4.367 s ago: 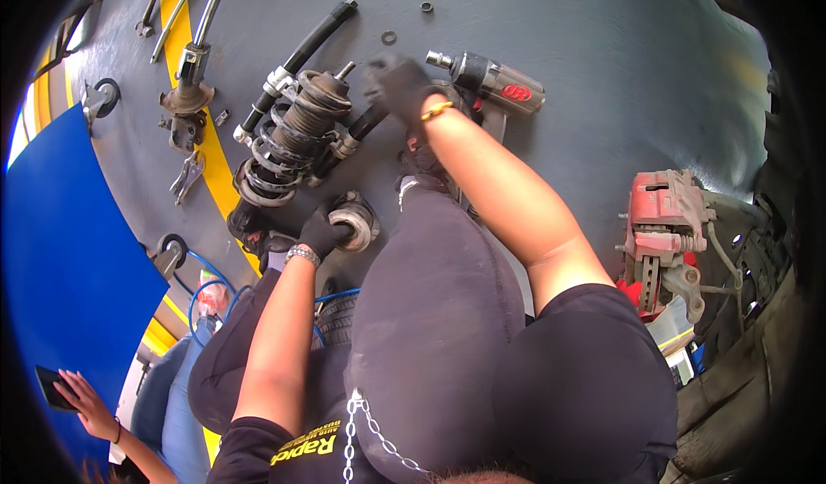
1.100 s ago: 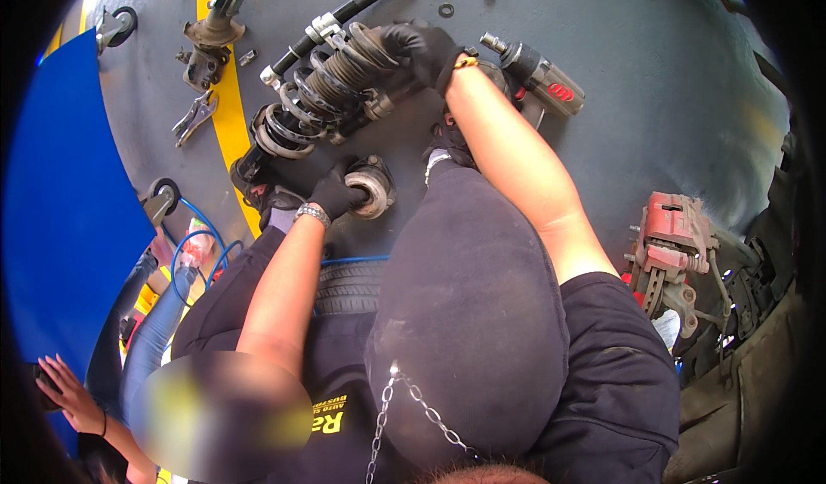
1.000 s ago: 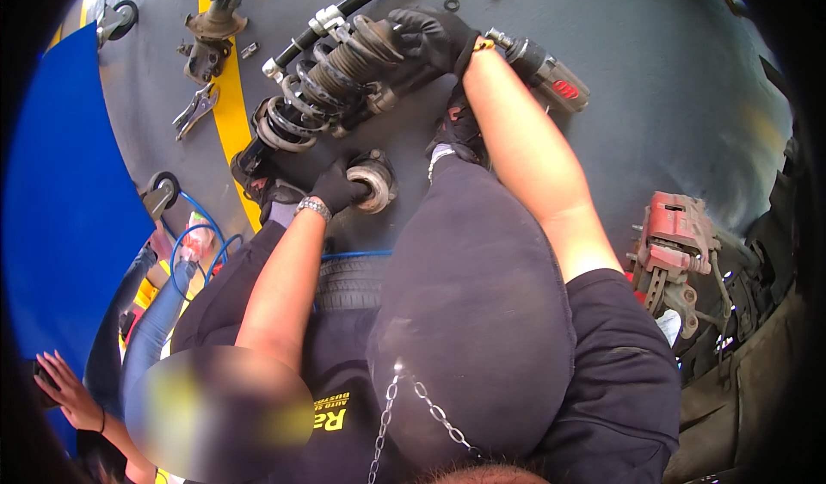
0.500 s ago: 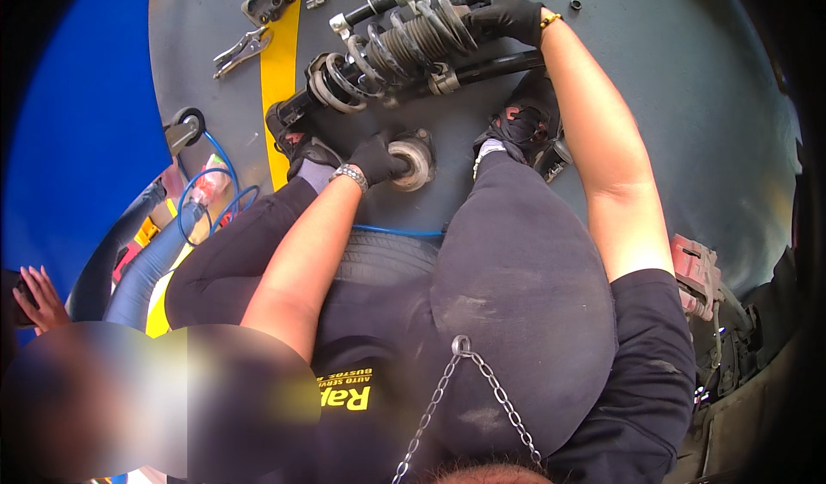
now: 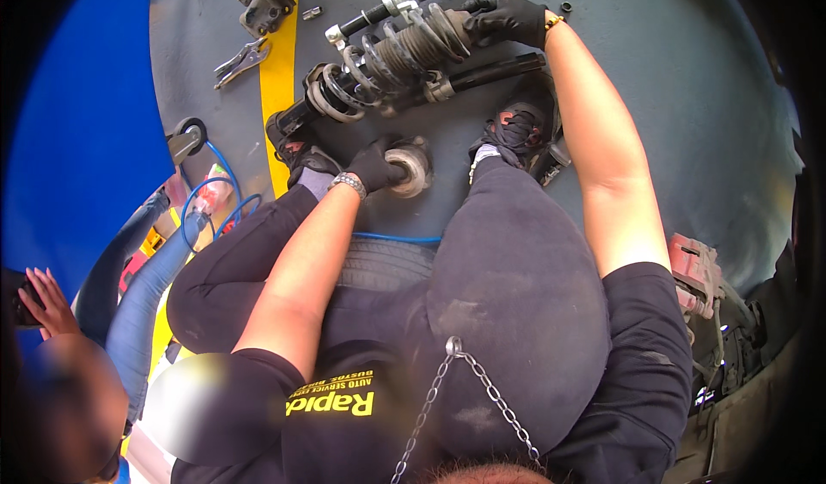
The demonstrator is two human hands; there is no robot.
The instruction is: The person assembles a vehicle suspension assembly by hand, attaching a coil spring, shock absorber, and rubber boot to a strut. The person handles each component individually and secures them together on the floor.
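Note:
A strut with a coil spring (image 5: 374,62) lies slantwise on the floor beyond my feet, clamped between two long black spring compressor rods (image 5: 490,73) with silver jaws. My right hand (image 5: 508,21), in a black glove, is closed around the strut's right end, where the fingers partly cover it. Between my shoes, my gloved left hand (image 5: 377,167) grips a round, dirty metal strut mount (image 5: 411,171) from its left side. The mount sits low near the floor, and its underside is hidden.
Locking pliers (image 5: 242,62), a small socket (image 5: 312,12) and a rusty metal part (image 5: 267,6) lie far left. A nut-like ring (image 5: 566,7) is beyond my right hand. Blue hose (image 5: 225,170) curls at left near another person's hand (image 5: 50,302). A red caliper (image 5: 695,265) is at right.
The view has shifted slightly. My right hand and the strut's right end sit a little further left in the picture. My left hand still holds the mount.

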